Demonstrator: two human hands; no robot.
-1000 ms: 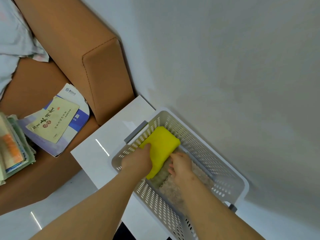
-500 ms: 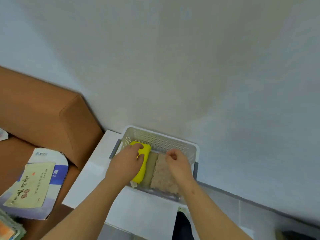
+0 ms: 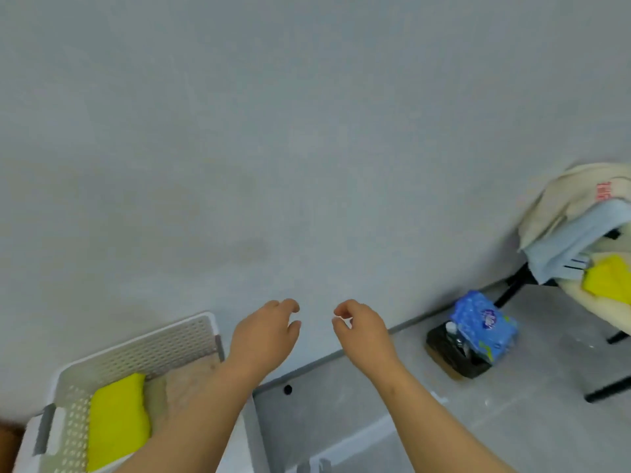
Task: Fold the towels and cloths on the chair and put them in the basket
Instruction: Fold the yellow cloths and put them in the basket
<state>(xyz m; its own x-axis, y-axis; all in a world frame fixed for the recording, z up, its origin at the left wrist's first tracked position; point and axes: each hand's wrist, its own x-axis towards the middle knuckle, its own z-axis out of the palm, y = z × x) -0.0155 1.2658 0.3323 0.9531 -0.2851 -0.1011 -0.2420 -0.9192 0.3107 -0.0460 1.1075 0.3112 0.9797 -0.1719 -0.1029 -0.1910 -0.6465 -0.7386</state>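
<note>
- The white perforated basket (image 3: 143, 349) sits at about 8 o'clock in my view, close against the grey wall (image 3: 307, 131).
- Inside it, a folded yellow cloth (image 3: 116, 421) lies along the 9 o'clock side. A folded beige towel (image 3: 177, 387) lies right beside it towards 3 o'clock, and the two touch.
- My left forearm crosses over the basket and hides part of the beige towel.
- My left hand (image 3: 264, 336) hovers past the basket's 2 o'clock corner. Its fingers are loosely curled and it holds nothing.
- My right hand (image 3: 363, 332) is at 3 o'clock from the left one, with a gap between them. It is also loosely curled, thumb and forefinger close together, and I see nothing in it.
- The chair (image 3: 512, 291) stands at 3 o'clock in my view, cut off by the frame edge, with only its black legs showing clearly.
- A cream cloth (image 3: 563, 199) with red print lies on top of the chair's heap. A pale blue towel (image 3: 563, 244) is draped below it, and another yellow cloth (image 3: 607, 281) sits at 5 o'clock from the blue one.
- On the grey floor (image 3: 512, 421), between my right hand and the chair, a blue plastic pack (image 3: 483, 322) leans on a dark bag (image 3: 450, 356). I cannot make out what the bag holds.
</note>
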